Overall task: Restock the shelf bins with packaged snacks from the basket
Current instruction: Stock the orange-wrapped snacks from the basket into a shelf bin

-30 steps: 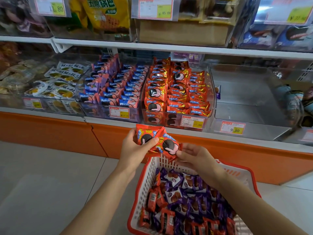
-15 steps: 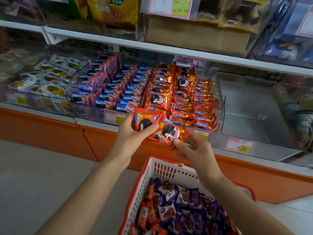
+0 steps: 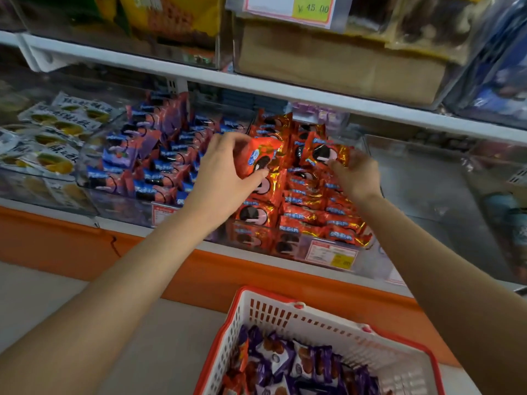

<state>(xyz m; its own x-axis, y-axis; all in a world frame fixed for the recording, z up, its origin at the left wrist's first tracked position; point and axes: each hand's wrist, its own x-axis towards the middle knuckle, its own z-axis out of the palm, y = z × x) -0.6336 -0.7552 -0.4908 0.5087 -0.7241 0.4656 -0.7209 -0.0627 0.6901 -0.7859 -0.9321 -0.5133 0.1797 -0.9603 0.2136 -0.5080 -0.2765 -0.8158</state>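
My left hand [image 3: 225, 172] grips a red cookie pack [image 3: 258, 159] over the clear bin of red cookie packs [image 3: 336, 256] on the lower shelf. My right hand [image 3: 356, 175] pinches a second red cookie pack [image 3: 325, 151] above the same bin, a little to the right. Both packs hover just above the stacked red packs [image 3: 310, 206]. The red-and-white basket [image 3: 285, 312] sits below on the floor, holding several purple and red snack packs [image 3: 285, 363].
A bin of blue-and-purple cookie packs [image 3: 154, 161] stands left of the red bin, and a bin of white-wrapped pastries [image 3: 48, 138] further left. An empty clear bin [image 3: 427, 195] is on the right. The upper shelf edge [image 3: 285, 94] hangs close above the hands.
Both hands have risen from just above the basket to over the red bin, each carrying its red pack, and have moved apart. The view has moved closer to the shelf.
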